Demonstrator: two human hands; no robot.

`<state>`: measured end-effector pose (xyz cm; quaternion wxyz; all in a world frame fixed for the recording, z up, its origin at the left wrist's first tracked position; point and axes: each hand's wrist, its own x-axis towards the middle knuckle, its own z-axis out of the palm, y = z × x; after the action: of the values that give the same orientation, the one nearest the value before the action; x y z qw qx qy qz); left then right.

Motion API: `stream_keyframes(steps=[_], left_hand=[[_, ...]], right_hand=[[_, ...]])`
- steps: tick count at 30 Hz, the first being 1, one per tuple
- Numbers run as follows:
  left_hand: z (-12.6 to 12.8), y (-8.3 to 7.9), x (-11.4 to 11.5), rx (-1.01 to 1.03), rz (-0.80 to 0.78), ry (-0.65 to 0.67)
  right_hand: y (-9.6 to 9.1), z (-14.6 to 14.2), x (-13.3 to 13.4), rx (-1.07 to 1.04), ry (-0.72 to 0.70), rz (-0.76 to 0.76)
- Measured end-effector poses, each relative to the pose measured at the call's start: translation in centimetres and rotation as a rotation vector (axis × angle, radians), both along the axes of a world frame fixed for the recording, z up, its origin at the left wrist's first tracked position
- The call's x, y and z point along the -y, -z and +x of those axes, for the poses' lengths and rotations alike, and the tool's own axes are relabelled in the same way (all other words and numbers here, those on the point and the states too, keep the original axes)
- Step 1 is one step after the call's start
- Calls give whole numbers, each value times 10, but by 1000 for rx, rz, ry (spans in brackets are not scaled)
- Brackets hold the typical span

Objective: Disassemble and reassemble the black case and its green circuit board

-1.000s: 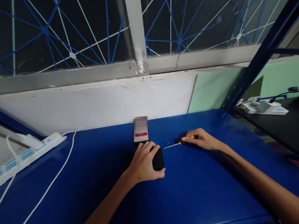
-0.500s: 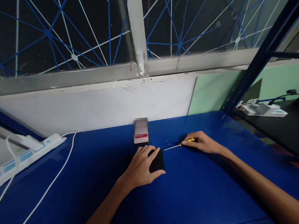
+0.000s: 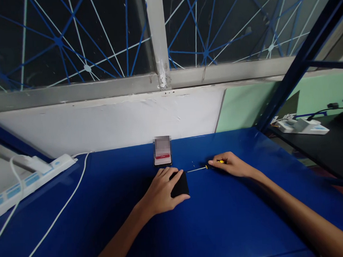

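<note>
Across a flat black box-like object (image 3: 180, 184) lies my left hand (image 3: 165, 189), its fingers over the far edge and its thumb along the near edge, pressing it to the blue table. What the object is exactly, I cannot tell. My right hand (image 3: 226, 164) is closed around the black and yellow handle of a screwdriver (image 3: 196, 169). The metal shaft points left, and its tip meets the object's far right corner. Just beyond the shaft lie some tiny bits (image 3: 193, 164), too small to name. Behind my left hand a phone (image 3: 163, 160) with a lit, partly blurred screen leans upright.
A white power strip (image 3: 32, 182) with a white cable (image 3: 63, 210) runs along the left of the blue table (image 3: 238, 221). Blue metal posts (image 3: 294, 72) rise at the sides. At right, another white power strip (image 3: 303, 126) rests on a dark table. Wall and windows stand behind.
The right hand has rolled slightly around the screwdriver handle, so less yellow shows. My left hand and the black object keep their place.
</note>
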<state>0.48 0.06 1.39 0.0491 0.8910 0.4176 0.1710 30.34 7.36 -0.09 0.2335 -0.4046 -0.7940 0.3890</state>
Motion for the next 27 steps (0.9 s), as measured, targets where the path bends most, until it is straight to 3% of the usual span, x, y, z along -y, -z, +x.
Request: stream_keyframes(steps=[3,9,15,18,21,27], left_hand=[[-1,1,0,-4,2,-2],[-1,2,0,-9,-6,-9],[-1,1,0,5,-6,-7],[-1,1,0,19,-1,-8],[-2,2,0,33,5,-1],[-3,4,-1,15,1,5]], right_hand=[[0,-3,2,-54,5,29],[7,0,1,-174,-21,-278],[0,-2,0,-26,3,-16],[-4,-3,2,-38,-11,38],[-5,-2,3,-68,3,31],[1,3,2,-102,15,-164]])
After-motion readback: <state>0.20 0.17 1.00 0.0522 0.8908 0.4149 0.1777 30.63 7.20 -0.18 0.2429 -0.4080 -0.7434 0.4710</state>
